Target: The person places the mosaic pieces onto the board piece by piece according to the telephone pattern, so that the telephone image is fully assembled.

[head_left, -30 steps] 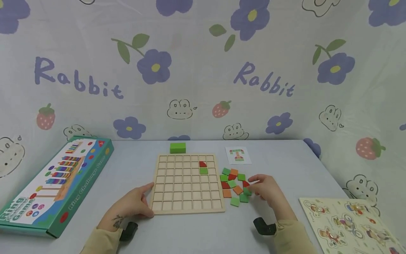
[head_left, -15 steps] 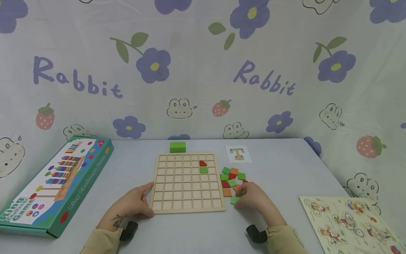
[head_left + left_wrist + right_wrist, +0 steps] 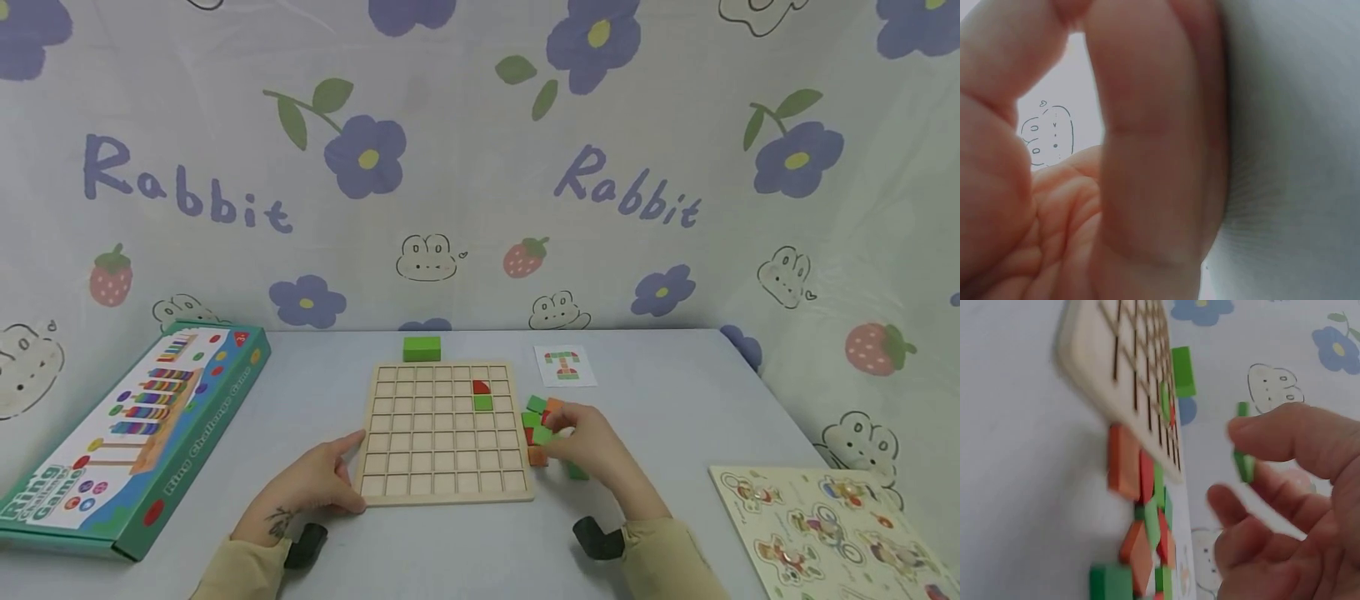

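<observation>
My right hand [image 3: 592,446] pinches a small green tile [image 3: 1244,467] between thumb and fingers, raised beside the wooden grid board [image 3: 442,433]. Beneath and around that hand lies a loose cluster of green, red and orange tiles, among them an orange square tile [image 3: 1124,464] close to the board's edge. In the board's upper right part sit a red quarter-round tile [image 3: 481,387] and a green square tile [image 3: 483,403] just below it. My left hand [image 3: 315,479] rests at the board's left side, index fingertip on the edge and thumb at the near corner.
Behind the board stands a green block [image 3: 422,349]. A white pattern card [image 3: 565,367] with a T-shaped figure lies to its right. The boxed game [image 3: 127,442] takes up the left side, and a cream picture puzzle board [image 3: 817,525] the near right.
My right hand dipped to the near end of the tile cluster, took a green tile and has risen toward the board with it. The left hand keeps its place.
</observation>
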`<state>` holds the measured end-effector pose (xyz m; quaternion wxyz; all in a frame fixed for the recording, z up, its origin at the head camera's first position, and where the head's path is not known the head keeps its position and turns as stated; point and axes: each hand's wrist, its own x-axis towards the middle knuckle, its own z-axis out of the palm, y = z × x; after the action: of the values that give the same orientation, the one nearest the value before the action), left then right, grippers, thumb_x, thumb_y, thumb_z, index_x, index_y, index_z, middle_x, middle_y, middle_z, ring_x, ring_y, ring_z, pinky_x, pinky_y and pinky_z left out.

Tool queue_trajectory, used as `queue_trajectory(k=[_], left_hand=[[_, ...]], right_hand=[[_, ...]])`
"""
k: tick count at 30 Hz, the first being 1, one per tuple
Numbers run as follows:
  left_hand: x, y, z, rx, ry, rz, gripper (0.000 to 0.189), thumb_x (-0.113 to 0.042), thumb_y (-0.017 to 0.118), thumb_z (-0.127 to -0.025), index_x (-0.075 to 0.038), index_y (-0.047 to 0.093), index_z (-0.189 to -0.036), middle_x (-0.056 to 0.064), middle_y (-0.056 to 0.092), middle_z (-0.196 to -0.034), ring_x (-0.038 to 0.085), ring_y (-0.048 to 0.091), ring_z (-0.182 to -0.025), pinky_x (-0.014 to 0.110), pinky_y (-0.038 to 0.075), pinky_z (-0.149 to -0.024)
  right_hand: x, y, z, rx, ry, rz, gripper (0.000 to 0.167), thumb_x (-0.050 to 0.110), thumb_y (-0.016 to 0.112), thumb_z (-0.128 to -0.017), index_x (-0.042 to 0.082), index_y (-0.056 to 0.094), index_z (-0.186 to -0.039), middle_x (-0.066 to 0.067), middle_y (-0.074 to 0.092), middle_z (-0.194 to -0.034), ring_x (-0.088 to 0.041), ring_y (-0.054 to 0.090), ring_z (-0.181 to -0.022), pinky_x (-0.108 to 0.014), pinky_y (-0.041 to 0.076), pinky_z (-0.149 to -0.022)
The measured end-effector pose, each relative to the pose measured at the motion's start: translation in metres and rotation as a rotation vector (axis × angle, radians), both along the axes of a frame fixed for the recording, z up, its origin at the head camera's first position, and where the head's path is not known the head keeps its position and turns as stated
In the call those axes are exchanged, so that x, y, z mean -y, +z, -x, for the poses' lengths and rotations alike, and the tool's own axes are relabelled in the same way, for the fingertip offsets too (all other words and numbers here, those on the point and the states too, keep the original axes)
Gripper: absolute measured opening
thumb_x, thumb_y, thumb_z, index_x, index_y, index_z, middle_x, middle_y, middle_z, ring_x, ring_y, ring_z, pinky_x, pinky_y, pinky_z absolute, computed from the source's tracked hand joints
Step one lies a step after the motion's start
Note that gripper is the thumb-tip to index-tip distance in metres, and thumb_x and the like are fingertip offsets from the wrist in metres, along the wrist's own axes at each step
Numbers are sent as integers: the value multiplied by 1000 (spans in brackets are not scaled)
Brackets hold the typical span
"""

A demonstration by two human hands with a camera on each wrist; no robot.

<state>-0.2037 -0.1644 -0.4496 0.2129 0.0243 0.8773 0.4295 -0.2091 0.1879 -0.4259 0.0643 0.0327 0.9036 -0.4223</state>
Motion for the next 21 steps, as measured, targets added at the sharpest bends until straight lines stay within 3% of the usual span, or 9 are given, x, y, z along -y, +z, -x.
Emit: queue_trajectory(k=[4, 7, 13, 21], left_hand=[[-1, -1, 0, 1, 9, 12, 101, 2, 82, -55, -5, 33, -143, 6, 53, -61, 14, 46, -50, 26, 39, -48], [-1, -1, 0, 1, 12, 16, 101, 2, 82, -55, -5, 33, -143, 5, 53, -60, 14, 47, -49, 26, 39, -48], [-1, 0, -1, 2, 14, 16, 101, 2, 81, -56, -5, 32, -143, 5, 54, -58, 13, 47, -48, 26, 40, -47], [-1, 1, -1, 5, 10, 20, 100, 2, 81, -56, -5, 32, -143, 6, 54, -60, 13, 47, -49, 26, 40, -48]], right_hand=[[16, 3, 19, -58, 27, 190, 21, 2, 71, -74, 5, 62, -93, -7, 61, -88, -19, 52, -72, -27, 44, -60], [29, 2, 34, -85, 43, 253, 22, 2, 70, -75, 6, 63, -95, -5, 61, -85, -17, 52, -74, -26, 45, -62], [53, 1, 60, -109, 77, 307, 24, 1, 69, -74, 5, 63, -97, -3, 57, -83, -17, 49, -77, -27, 42, -63], [76, -4, 82, -71, 96, 283, 25, 0, 67, -75, 3, 63, -99, -4, 53, -83, -17, 46, -77, -28, 42, -65]])
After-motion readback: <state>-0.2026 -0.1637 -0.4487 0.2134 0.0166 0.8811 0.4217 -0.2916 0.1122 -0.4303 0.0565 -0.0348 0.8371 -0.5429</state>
